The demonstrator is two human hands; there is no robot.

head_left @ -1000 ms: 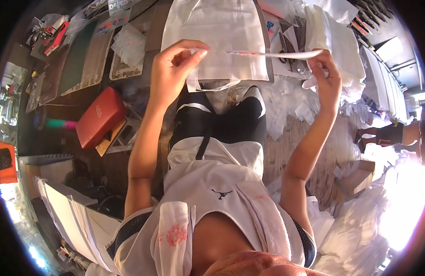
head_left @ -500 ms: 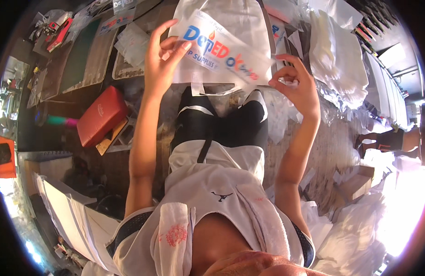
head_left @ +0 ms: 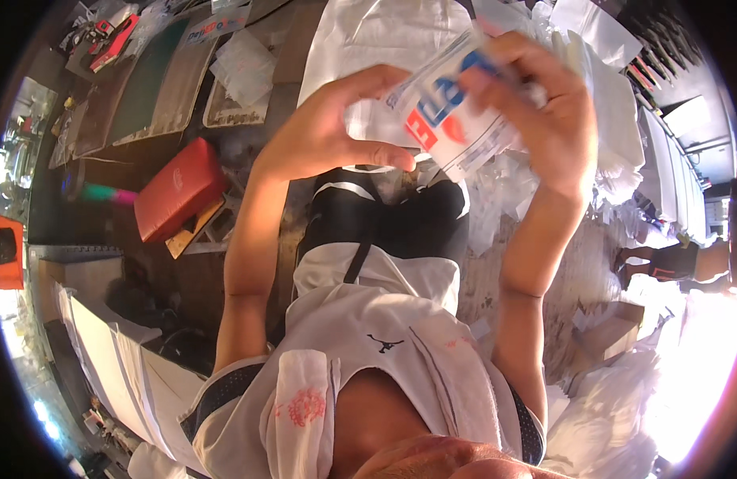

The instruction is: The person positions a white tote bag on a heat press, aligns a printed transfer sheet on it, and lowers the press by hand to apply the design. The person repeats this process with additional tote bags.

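A thin, see-through plastic strip (head_left: pixel 456 120) printed in blue and red is held up in front of me, tilted and blurred by motion. My right hand (head_left: pixel 556 112) grips it at its upper right end, thumb against the print. Beside its left edge, my left hand (head_left: pixel 328 124) is open, thumb and fingers spread apart; whether a fingertip touches the strip I cannot tell. Behind the strip, a white cloth piece (head_left: pixel 352 40) lies flat on the board in front of my knees, partly hidden by both hands.
To the left, a red box (head_left: pixel 181 188) sits on some small wooden pieces. Several boards (head_left: pixel 157 96) line the far left, with loose clear plastic sheets (head_left: pixel 245 68) on one. White fabric (head_left: pixel 580 68) is stacked at the far right. Another person's legs (head_left: pixel 676 259) show at right.
Before, both hands held the strip stretched out between them. Now the left hand has let go, and the strip has swung round and moved right with the right hand.
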